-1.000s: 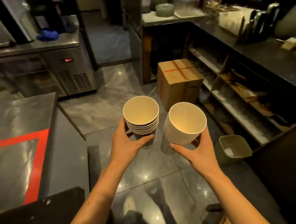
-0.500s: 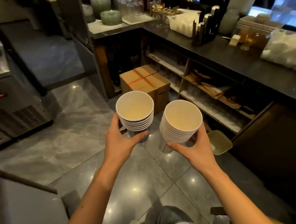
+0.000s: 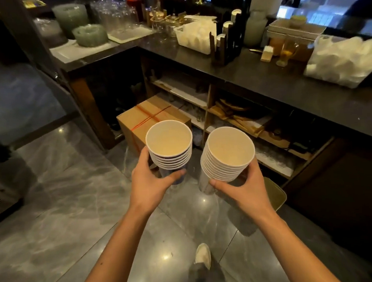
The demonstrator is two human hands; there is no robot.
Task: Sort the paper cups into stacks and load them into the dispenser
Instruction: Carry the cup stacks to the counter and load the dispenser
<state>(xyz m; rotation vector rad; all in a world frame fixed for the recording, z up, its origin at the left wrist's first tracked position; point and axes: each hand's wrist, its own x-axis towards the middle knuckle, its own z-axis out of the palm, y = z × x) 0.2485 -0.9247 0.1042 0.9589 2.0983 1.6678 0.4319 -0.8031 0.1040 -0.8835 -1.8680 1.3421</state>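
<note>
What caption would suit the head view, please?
Left hand and right hand each carry a stack of paper cups toward the dark counter.

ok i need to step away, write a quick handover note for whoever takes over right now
Left hand: grip closed around the shorter cup stack, held upright.
Right hand: grip closed around the taller cup stack, also upright.
Both stacks are in the air above the floor, facing the counter.
Done: these cups are nested into two stacks.
Left: load both into the black cup dispenser on the counter, which already holds some cups. Whether more loose cups need sorting cannot be seen.
</note>
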